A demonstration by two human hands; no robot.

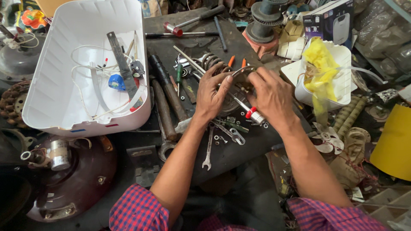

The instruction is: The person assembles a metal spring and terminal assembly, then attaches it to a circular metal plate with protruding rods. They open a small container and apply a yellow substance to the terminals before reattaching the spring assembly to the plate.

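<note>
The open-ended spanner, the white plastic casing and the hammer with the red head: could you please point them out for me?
open-ended spanner (208, 150): head view, mid-shaft.
white plastic casing (60, 92): head view, bare inner wall.
hammer (173, 29): head view, red head.

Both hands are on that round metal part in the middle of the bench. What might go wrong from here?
1. Loose nuts beside the left hand could get knocked off and lost.
2. The screwdriver lies under the right hand and may roll.
3. The round metal part might slip among the tools.
</note>
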